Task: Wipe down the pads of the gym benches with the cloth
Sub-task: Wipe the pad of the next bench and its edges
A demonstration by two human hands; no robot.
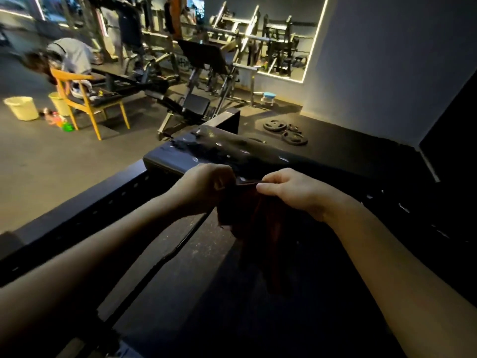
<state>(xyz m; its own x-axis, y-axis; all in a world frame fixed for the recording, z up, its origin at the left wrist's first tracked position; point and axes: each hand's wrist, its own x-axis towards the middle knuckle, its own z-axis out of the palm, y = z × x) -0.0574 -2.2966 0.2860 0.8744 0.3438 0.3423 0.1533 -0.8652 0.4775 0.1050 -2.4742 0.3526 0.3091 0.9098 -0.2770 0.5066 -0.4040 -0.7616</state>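
While we hold the dark cloth [247, 210] up by its top edge, our left hand [204, 187] and right hand [291, 192] each pinch it between thumb and curled fingers, and the rest hangs loose below. Just beyond the hands lies a glossy black bench pad [232, 151], dotted with pale spots that may be droplets or reflections; we cannot tell which. Beneath the cloth is a speckled floor [206, 241]. We judge that so light a pinch could let the cloth slip to that floor and gather grit, which would then smear the pad. Far left stand a yellow chair [85, 99] and a pale bucket [22, 108]; weight plates [286, 130] lie far right.
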